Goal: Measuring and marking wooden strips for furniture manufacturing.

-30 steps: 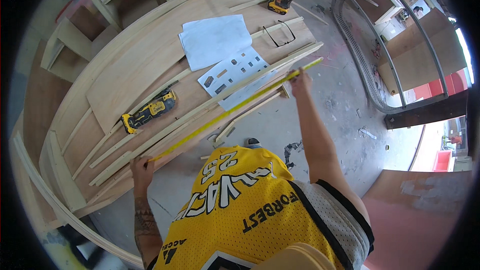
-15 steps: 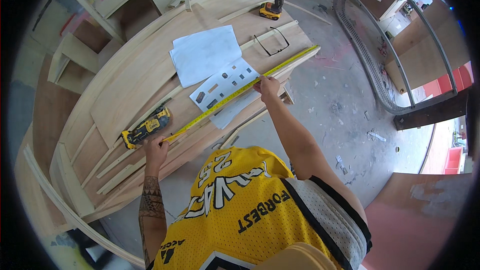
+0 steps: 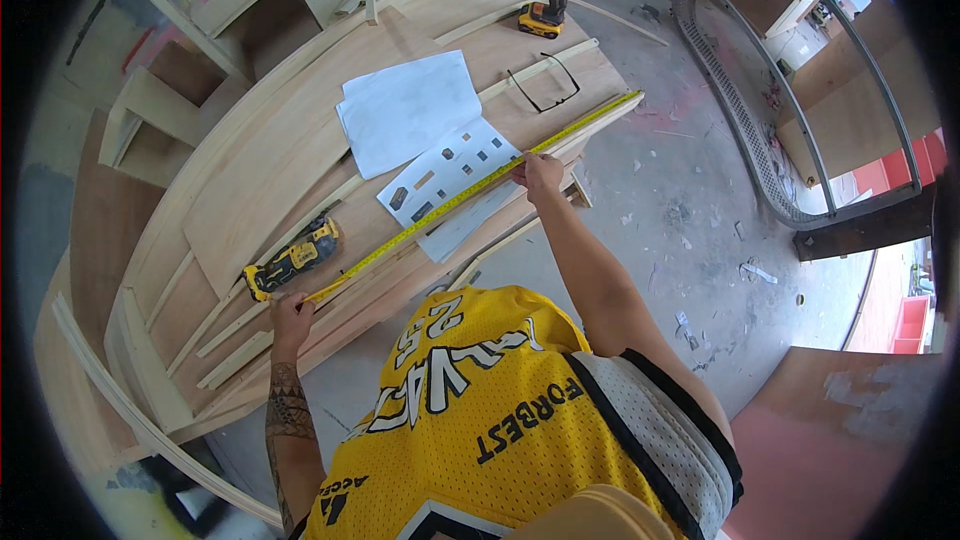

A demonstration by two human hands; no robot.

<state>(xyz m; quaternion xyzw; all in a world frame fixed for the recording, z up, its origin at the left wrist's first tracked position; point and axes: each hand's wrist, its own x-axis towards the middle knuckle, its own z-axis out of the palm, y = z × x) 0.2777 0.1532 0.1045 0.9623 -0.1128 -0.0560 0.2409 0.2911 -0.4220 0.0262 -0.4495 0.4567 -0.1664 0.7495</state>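
A yellow tape measure blade (image 3: 440, 208) lies stretched at a slant across the wooden panel, along a long strip near its front edge. My left hand (image 3: 291, 322) is closed with its fingertips on the blade's near left end. Further along, my right hand (image 3: 540, 176) pinches the blade beside the printed sheet (image 3: 450, 168). Past that hand the blade runs on to the panel's right corner. Just beyond my left hand lies a yellow-and-black cordless power tool (image 3: 295, 258). White papers (image 3: 412, 105) lie above the printed sheet, and black-framed glasses (image 3: 545, 90) rest to their right.
A cordless drill (image 3: 548, 2) stands at the panel's far right. Loose wooden strips (image 3: 235, 328) lie at the left. Wooden box frames (image 3: 150, 125) stand behind the panel. A curved metal railing (image 3: 735, 110) is at the right, above a concrete floor (image 3: 690, 260) with scraps.
My left hand has slid left and slightly toward me along the tape's line, away from the cordless tool. My right hand stays at nearly the same place on the blade.
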